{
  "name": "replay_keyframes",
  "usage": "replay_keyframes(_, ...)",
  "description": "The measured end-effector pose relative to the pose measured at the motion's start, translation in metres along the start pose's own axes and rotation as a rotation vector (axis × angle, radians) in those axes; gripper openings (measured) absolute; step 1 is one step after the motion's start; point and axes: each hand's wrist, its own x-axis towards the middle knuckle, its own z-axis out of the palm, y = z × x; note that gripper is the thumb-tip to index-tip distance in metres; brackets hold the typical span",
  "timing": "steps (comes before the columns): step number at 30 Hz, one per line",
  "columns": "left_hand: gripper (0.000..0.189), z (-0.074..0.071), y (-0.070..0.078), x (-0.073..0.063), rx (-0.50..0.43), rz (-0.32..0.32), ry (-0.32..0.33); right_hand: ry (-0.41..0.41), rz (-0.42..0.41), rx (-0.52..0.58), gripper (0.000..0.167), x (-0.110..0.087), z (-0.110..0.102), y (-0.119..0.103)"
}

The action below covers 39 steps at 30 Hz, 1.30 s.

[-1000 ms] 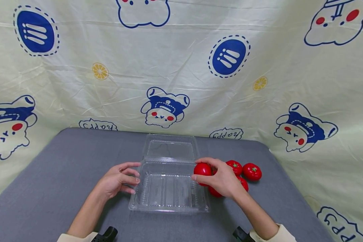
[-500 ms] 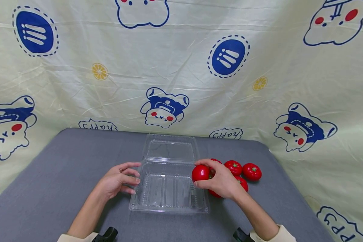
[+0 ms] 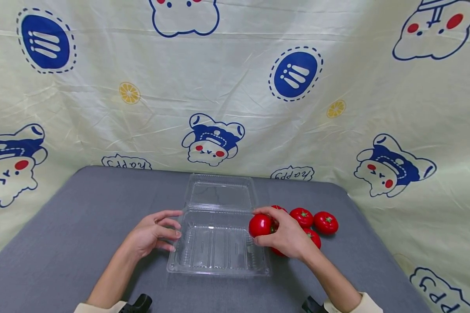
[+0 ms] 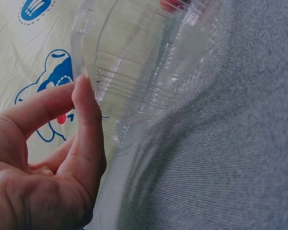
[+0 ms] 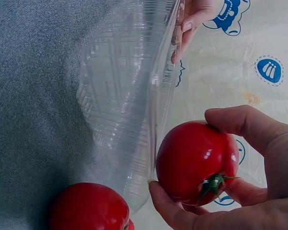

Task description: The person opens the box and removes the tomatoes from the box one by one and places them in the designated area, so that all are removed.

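A clear plastic clamshell box [image 3: 215, 250] lies with its lid [image 3: 221, 193] folded back. My right hand [image 3: 291, 234] grips a red tomato [image 3: 260, 225] between thumb and fingers at the box's right rim; in the right wrist view the tomato [image 5: 197, 158] overlaps that rim, green stem showing. On the opposite side, the fingertips of my left hand [image 3: 150, 234] touch the left rim, fingers loosely extended. The left wrist view shows one fingertip against the clear wall [image 4: 129, 81]. More red tomatoes [image 3: 326, 223] sit to the right, some partly hidden by my right hand.
Under everything is a table with a grey cloth [image 3: 102, 208]. Behind it hangs a pale printed curtain [image 3: 227, 78] that also runs down both sides. Another tomato [image 5: 89, 208] rests on the cloth beside the box in the right wrist view.
My right hand has brought the tomato slightly left over the box's right rim, then stayed nearly still. A tomato behind that hand has come into view. The left hand has not moved.
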Motion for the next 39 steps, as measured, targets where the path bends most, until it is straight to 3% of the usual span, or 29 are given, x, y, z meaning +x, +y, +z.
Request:
replay_keyframes(14,0.07,-0.001,-0.001,0.0,-0.004,0.0,0.003,0.047,0.02,0.001,0.082,-0.002,-0.002,-0.004)
replay_keyframes(23,0.072,-0.001,-0.001,0.0,-0.002,0.001,-0.011,0.055,0.017,-0.025,0.072,-0.005,-0.01,-0.001)
replay_keyframes(39,0.07,-0.003,-0.001,0.0,0.003,0.012,-0.027,0.188,0.037,-0.156,0.074,-0.01,-0.036,0.013)
